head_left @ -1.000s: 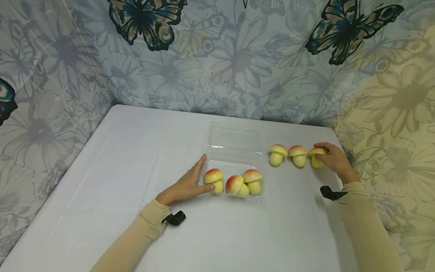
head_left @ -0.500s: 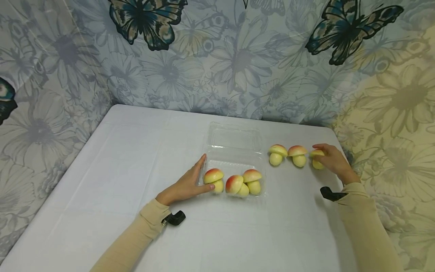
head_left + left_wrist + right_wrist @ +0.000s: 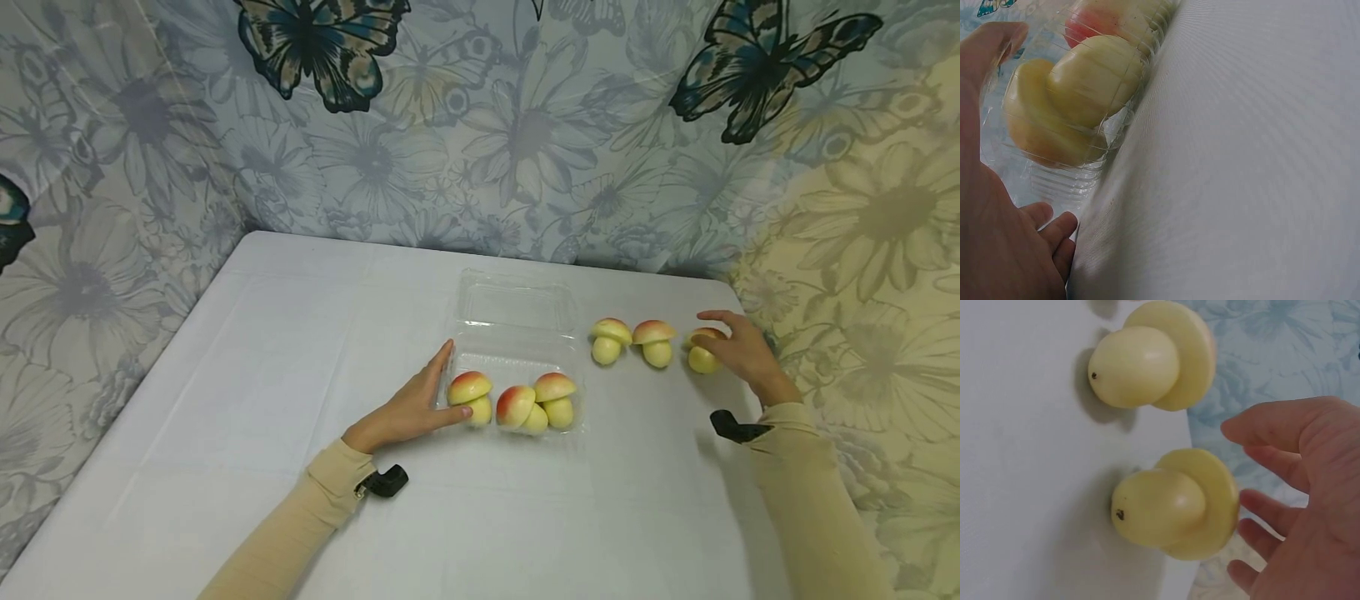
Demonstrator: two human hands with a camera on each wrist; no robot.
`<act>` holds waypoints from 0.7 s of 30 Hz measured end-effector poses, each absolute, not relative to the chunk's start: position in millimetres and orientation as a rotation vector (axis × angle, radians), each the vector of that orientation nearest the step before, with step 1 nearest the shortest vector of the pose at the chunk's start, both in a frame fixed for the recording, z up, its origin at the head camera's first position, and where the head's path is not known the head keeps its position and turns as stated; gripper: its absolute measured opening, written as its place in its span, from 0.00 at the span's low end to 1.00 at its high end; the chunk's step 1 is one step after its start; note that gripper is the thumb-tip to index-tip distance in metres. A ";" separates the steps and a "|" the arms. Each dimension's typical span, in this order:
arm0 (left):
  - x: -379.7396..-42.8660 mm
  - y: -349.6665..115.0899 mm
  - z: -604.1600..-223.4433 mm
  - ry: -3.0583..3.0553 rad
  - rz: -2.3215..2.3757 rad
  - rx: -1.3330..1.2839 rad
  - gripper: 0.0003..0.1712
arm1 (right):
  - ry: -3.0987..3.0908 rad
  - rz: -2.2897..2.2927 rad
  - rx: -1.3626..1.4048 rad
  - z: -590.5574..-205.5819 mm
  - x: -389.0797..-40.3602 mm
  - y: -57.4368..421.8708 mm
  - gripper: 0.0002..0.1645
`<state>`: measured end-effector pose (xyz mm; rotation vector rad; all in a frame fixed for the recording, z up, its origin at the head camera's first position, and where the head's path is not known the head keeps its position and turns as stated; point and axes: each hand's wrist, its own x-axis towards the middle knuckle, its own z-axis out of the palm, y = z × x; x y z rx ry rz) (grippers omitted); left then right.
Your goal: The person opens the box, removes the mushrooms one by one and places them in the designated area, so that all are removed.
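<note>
My left hand [image 3: 405, 410] rests at the left side of a clear plastic clamshell container [image 3: 517, 343], thumb along its front and fingers stretched along its side. Three toy mushrooms with yellow stems and red-yellow caps lie inside: one at the left [image 3: 470, 397], one tilted in the middle [image 3: 517, 408] and one at the right [image 3: 557, 400]. At the table's right side my right hand [image 3: 742, 350] is spread beside the rightmost loose mushroom [image 3: 703, 354]. In the right wrist view the fingertips [image 3: 1254, 500] are close to the cap [image 3: 1225, 494], and the hand holds nothing.
Two more mushrooms stand in a row left of my right hand, a near one [image 3: 655, 343] and a farther one [image 3: 610, 340]. The container's lid [image 3: 516, 302] lies folded back. A white-covered table [image 3: 300, 333] meets floral wall covering [image 3: 525, 167] behind.
My right hand has loosened its fingers from the rightmost mushroom and drawn slightly right; that mushroom now sits a little lower in the head view. My left hand and the container have stayed put.
</note>
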<state>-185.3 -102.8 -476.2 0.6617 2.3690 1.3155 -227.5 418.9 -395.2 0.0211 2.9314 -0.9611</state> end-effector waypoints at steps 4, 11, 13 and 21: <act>-185.8 -102.8 -477.3 2.376 1.311 0.672 0.65 | 2.971 -0.991 0.003 -390.3 -225.7 416.9 0.32; -184.8 -103.3 -475.2 2.382 1.299 0.669 0.65 | 2.946 -1.094 0.037 -377.0 -225.0 407.6 0.37; -184.6 -103.3 -474.7 2.382 1.301 0.667 0.65 | 2.933 -1.125 0.039 -373.1 -224.6 404.1 0.38; -184.8 -103.0 -474.3 2.375 1.312 0.674 0.65 | 2.960 -1.158 0.019 -355.4 -218.3 387.0 0.43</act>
